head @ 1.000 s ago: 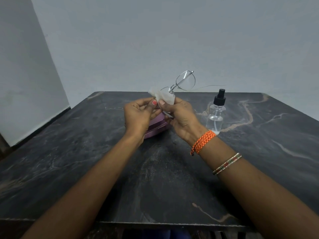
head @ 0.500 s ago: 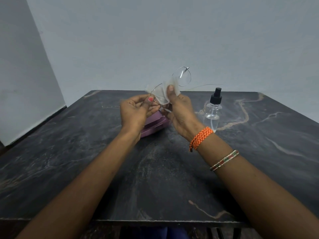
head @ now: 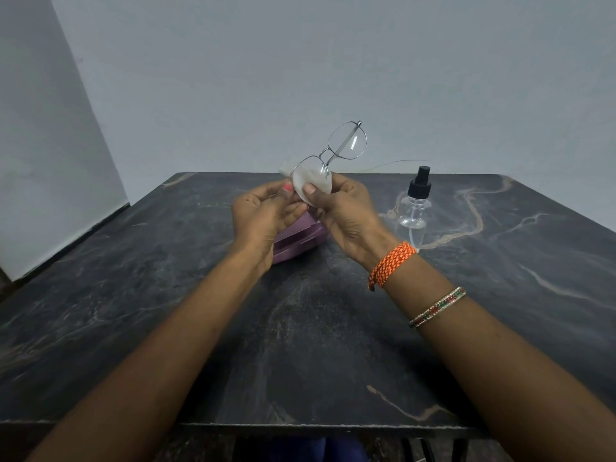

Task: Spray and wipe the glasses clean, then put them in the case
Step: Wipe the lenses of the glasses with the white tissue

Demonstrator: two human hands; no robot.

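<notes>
Both forearms are raised from the lower corners of the frame toward its centre, where the hands meet just above the table (head: 166, 328). The left hand (head: 263, 215) is held palm-inward with its fingers curled, the thumb with a pink-painted nail pinching the white cloth (head: 311, 185) at the lower lens. The right hand (head: 346, 215) is turned with its back toward the lower right, its fingers curled and its thumb pressed on the cloth over the same lens, so the glasses (head: 333, 155) are gripped through the cloth between the two hands. An orange braided band (head: 393, 263) is worn at the right wrist and a beaded bangle (head: 438, 306) further down the forearm.

The glasses are held in the air at the centre of the frame, above the far part of the table. Their long axis is tilted, running from the covered lens at the lower left up to the bare lens at the upper right. One thin temple arm is seen stretching out to the right, toward the spray bottle (head: 415, 211).

The purple case (head: 300, 243) is lying open on the table directly below and behind the hands, partly hidden by them. The clear spray bottle with a black nozzle is standing upright on the table, right of the hands and apart from them.
</notes>
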